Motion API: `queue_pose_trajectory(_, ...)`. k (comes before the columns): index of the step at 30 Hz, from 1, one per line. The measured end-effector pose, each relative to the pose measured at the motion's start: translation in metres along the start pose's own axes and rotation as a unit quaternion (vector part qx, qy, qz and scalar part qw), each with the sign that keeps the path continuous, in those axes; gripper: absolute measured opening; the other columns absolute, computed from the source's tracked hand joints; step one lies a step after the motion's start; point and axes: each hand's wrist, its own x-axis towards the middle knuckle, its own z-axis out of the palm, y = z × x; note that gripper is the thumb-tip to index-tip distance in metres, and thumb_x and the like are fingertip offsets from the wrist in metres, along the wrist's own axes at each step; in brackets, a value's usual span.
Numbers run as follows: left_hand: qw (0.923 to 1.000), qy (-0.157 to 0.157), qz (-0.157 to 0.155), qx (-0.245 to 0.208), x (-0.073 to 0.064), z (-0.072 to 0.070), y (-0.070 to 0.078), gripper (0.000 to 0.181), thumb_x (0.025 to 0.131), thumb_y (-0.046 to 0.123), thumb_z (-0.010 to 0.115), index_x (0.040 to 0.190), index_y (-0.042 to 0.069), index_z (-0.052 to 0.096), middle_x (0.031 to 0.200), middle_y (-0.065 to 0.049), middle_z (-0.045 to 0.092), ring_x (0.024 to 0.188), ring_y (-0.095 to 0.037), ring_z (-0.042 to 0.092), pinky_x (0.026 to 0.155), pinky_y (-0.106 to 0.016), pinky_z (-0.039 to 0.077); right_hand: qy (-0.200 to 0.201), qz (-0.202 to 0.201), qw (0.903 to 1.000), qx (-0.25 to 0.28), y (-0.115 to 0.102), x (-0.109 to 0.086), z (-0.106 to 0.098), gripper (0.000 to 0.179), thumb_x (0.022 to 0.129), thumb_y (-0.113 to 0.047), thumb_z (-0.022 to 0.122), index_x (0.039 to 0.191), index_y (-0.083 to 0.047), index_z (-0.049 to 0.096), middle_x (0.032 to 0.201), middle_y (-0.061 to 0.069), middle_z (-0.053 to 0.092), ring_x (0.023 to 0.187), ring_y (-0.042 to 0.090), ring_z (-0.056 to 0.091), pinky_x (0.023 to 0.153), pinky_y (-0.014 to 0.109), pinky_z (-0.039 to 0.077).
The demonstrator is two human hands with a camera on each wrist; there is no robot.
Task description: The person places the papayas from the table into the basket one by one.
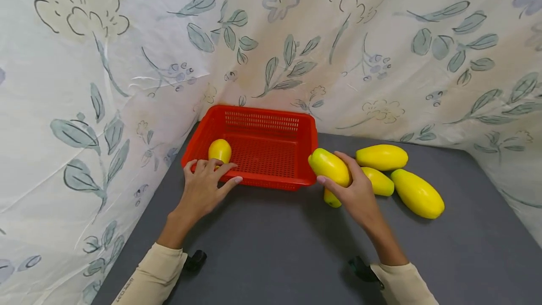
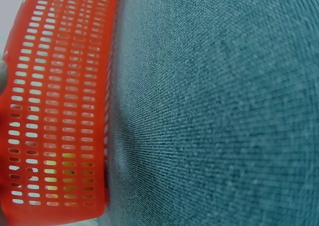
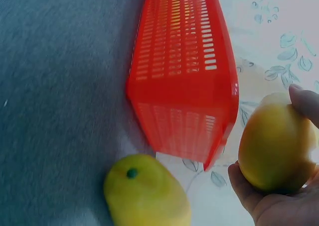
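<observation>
Near the far left corner of a grey, woven-surfaced worktop point(image 1: 275, 239) sat a rectangular red perforated plastic basket point(image 1: 267, 152). The left hand point(image 1: 204, 189) gripped its near rim; the right hand point(image 1: 359, 194) wrapped its fingers around a yellow oblong fruit point(image 1: 331, 168) above the basket's near right corner area, long axis slanting, greenish end toward the basket.

Wrinkled pale floral sheet point(image 1: 292, 51) as backdrop, dark grey woven surface point(image 1: 271, 244)
</observation>
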Motion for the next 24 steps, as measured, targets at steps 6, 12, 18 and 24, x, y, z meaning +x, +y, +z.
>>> queue_pose_trajectory(6, 1.0, 0.005, 0.005, -0.002, 0.001, -0.001, -0.002, 0.052, 0.098, 0.057, 0.066, 0.137, 0.024, 0.071, 0.126, -0.014, 0.063, 0.121, -0.038, 0.052, 0.113, -0.068, 0.02, 0.003, -0.02, 0.9998, -0.001, -0.008, 0.005, 0.013, 0.082, 0.094, -0.046, 0.08, 0.161, -0.021, 0.041, 0.145, 0.009, 0.052, 0.11, 0.029, 0.055, 0.086, 0.044, 0.053)
queue_pose_trajectory(12, 1.0, -0.001, 0.004, -0.004, 0.0, -0.001, -0.004, 0.053, 0.098, 0.058, 0.066, 0.138, 0.024, 0.071, 0.126, -0.014, 0.063, 0.121, -0.039, 0.051, 0.114, -0.068, 0.019, 0.006, -0.037, 0.9991, -0.017, -0.018, 0.01, 0.028, 0.085, 0.091, -0.046, 0.083, 0.16, -0.018, 0.043, 0.149, 0.009, 0.052, 0.112, 0.03, 0.054, 0.09, 0.047, 0.05)
queue_pose_trajectory(18, 1.0, 0.003, 0.003, -0.006, -0.001, 0.0, -0.004, 0.052, 0.097, 0.056, 0.067, 0.138, 0.023, 0.071, 0.126, -0.015, 0.063, 0.121, -0.039, 0.051, 0.113, -0.069, 0.019, 0.012, -0.052, 0.9982, -0.025, -0.023, 0.017, 0.038, 0.088, 0.089, -0.047, 0.085, 0.16, -0.015, 0.044, 0.151, 0.011, 0.051, 0.113, 0.03, 0.054, 0.091, 0.048, 0.048)
queue_pose_trajectory(24, 0.9999, 0.008, 0.007, -0.005, -0.002, 0.0, -0.004, 0.051, 0.097, 0.055, 0.068, 0.137, 0.023, 0.072, 0.125, -0.015, 0.063, 0.12, -0.039, 0.051, 0.112, -0.069, 0.02, 0.006, -0.059, 0.9982, -0.004, -0.019, 0.02, 0.041, 0.091, 0.089, -0.042, 0.086, 0.161, -0.01, 0.04, 0.158, 0.015, 0.046, 0.135, 0.033, 0.053, 0.112, 0.054, 0.049)
